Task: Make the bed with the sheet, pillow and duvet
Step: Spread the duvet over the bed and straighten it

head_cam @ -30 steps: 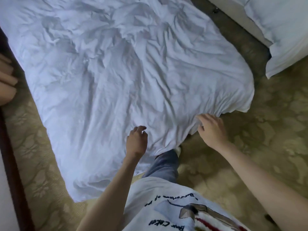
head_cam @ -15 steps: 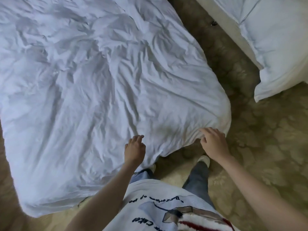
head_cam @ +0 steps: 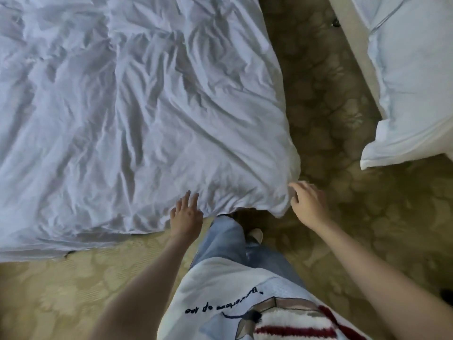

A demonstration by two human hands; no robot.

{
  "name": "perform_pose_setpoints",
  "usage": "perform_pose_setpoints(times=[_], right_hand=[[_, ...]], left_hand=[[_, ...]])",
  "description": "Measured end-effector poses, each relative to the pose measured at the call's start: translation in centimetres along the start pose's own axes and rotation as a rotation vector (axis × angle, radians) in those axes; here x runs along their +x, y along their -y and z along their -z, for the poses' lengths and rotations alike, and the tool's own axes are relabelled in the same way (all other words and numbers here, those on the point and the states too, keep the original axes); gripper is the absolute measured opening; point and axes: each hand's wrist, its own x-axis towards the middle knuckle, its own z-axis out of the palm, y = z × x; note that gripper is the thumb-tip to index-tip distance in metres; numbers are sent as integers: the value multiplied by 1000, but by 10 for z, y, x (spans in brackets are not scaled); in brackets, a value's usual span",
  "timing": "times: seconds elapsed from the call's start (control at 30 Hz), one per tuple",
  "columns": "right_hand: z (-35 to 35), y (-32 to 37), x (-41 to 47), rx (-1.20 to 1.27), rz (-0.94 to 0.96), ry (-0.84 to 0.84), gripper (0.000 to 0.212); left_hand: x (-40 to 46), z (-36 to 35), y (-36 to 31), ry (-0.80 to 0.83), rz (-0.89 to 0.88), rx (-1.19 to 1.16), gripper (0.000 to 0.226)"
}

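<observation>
Your duvet (head_cam: 137, 114) is spread out, white and heavily wrinkled, filling the upper left of the view. Its near edge runs along the carpet (head_cam: 61, 290) in front of you, and its near right corner sits just above your feet.

Your left hand (head_cam: 186, 214) is at the near edge, fingers straight and spread, tips resting on the fabric. That grip is loose and has hold of nothing.

Your right hand (head_cam: 307, 204) is at the near right corner, fingers lightly bent, tips touching the cloth there. Can't tell if it's pinching the corner or only touching it.

A second white bed (head_cam: 411, 94) is at the upper right, well apart from the duvet, with carpet between them.

You're standing at the duvet's near edge: jeans (head_cam: 228, 244), white printed shirt (head_cam: 245, 303), one shoe (head_cam: 255, 234) visible.
</observation>
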Motion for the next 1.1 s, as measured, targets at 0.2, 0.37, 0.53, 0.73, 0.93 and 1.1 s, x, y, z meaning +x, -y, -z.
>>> perform_pose_setpoints(times=[0.2,0.37,0.53,0.73,0.93,1.1], right_hand=[[15,-35,73,-79,20,152,48],[22,-50,142,24,-27,210,60],[11,-56,204,105,-62,312,76],[-28,-48,248,424,-293,409,81],[-38,-65,254,406,-210,303,6],[8,-89,252,364,-79,424,4]], left_hand=[[37,-18,-71,45,45,-63,61],[93,-24,-125,102,91,-131,65],[117,-36,-166,119,416,-477,68],[123,-68,-211,77,757,-753,89],[145,-77,-236,-298,1024,-1129,59],[128,-77,-234,-360,970,-1168,35]])
